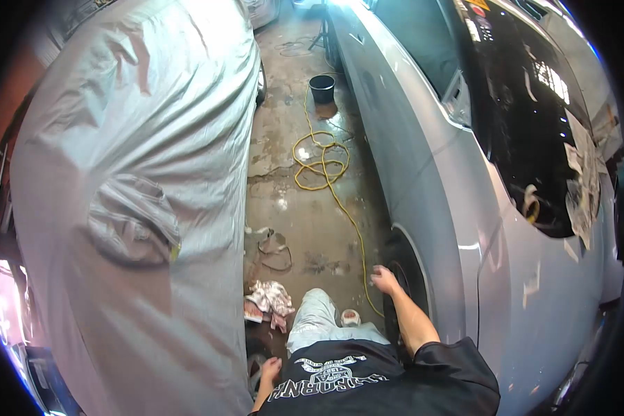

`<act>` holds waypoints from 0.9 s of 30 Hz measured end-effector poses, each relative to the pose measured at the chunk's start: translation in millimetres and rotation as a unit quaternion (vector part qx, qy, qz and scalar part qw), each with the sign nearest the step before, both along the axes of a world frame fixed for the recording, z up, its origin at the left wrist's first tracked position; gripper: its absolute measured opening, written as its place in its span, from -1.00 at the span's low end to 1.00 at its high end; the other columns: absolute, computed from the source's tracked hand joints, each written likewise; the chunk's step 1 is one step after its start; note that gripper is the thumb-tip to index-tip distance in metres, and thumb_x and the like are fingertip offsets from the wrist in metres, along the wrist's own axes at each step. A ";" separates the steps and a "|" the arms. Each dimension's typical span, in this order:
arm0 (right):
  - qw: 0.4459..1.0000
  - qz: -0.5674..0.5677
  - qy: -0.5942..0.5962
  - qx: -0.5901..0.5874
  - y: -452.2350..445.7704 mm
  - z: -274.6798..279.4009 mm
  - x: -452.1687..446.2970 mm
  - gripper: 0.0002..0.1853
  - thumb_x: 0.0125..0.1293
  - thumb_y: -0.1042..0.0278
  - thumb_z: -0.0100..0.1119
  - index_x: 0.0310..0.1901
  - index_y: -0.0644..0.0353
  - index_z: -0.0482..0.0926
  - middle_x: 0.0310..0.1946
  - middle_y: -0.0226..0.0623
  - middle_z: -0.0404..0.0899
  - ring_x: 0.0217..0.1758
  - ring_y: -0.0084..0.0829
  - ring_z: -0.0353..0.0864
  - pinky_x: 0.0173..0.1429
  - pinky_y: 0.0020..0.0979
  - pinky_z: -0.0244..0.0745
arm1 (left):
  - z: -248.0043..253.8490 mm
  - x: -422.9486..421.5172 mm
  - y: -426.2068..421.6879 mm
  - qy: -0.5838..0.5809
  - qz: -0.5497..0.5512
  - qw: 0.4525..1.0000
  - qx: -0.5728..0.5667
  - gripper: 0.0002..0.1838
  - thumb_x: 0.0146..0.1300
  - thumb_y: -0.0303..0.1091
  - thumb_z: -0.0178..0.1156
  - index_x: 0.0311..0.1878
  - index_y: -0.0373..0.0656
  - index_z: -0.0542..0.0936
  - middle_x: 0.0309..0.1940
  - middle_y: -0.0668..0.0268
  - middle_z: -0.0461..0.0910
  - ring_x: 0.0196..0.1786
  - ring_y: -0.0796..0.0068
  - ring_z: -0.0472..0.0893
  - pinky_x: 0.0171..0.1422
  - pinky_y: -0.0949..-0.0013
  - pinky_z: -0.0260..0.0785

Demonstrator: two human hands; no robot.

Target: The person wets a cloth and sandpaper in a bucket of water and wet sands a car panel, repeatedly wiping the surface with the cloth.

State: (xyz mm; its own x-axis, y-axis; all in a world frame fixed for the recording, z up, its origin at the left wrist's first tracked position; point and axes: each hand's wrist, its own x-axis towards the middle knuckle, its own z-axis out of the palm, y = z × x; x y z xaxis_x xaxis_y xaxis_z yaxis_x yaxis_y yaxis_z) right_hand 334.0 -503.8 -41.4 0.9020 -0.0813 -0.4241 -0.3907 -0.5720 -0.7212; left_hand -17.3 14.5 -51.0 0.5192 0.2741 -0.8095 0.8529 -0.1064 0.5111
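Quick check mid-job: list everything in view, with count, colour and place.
Covered vehicle: one, grey cover, left side
Car: one, silver-grey, right side
Wheel: one, dark, car's near side, by the right hand
Pale sheeting: count unclear, whitish, car's dark glass edge
Bucket: one, black, floor ahead
Cord: one, yellow, looped along the floor
Crumpled cloth: apparently one, white and reddish, floor beside covered vehicle
Floor: one, brownish, between vehicles
Shirt: one, black, pale print, bottom
Trousers: one pair, pale, bottom
Left hand: one, bare, lower left
Right hand: one, bare, beside wheel
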 end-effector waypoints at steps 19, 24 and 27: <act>0.968 -0.075 0.160 0.181 101.2 -67.3 524.4 -0.32 0.36 -0.18 0.16 0.17 0.37 0.53 0.07 0.01 0.64 0.14 -0.25 0.61 0.19 -0.28 0.47 | 96.2 1095.4 -29.6 -0.357 -0.099 0.929 -0.014 -0.53 0.38 -0.28 0.24 0.31 -0.15 0.47 0.06 0.19 0.63 0.04 0.45 0.61 0.15 0.37 0.49; 0.945 -0.136 0.142 0.260 114.4 -99.6 723.1 -0.36 0.33 -0.10 0.24 0.12 0.43 0.56 -0.02 -0.09 0.67 0.07 -0.32 0.60 0.17 -0.32 0.46 | 115.1 1294.0 -59.0 -0.401 -0.133 0.903 -0.075 -0.54 0.37 -0.27 0.24 0.28 -0.19 0.50 0.02 0.15 0.66 0.09 0.41 0.62 0.21 0.33 0.47; 0.997 0.025 0.070 0.012 126.1 -78.5 885.5 -0.33 0.26 -0.03 0.27 0.20 0.42 0.51 0.14 0.06 0.60 0.22 -0.15 0.59 0.29 -0.26 0.45 | 74.9 1355.0 -46.2 -0.256 -0.269 0.929 0.014 -0.45 0.29 -0.19 0.31 0.28 -0.23 0.49 0.01 0.12 0.66 0.08 0.36 0.64 0.23 0.29 0.46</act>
State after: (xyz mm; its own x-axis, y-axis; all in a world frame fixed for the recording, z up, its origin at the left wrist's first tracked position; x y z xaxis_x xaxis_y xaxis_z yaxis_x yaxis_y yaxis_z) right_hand 1219.5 -377.7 -119.9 0.8360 -0.0255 -0.5481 -0.4599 -0.5773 -0.6747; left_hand 1337.7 -31.7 24.0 0.9019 -0.1185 -0.4154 0.3190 -0.4657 0.8254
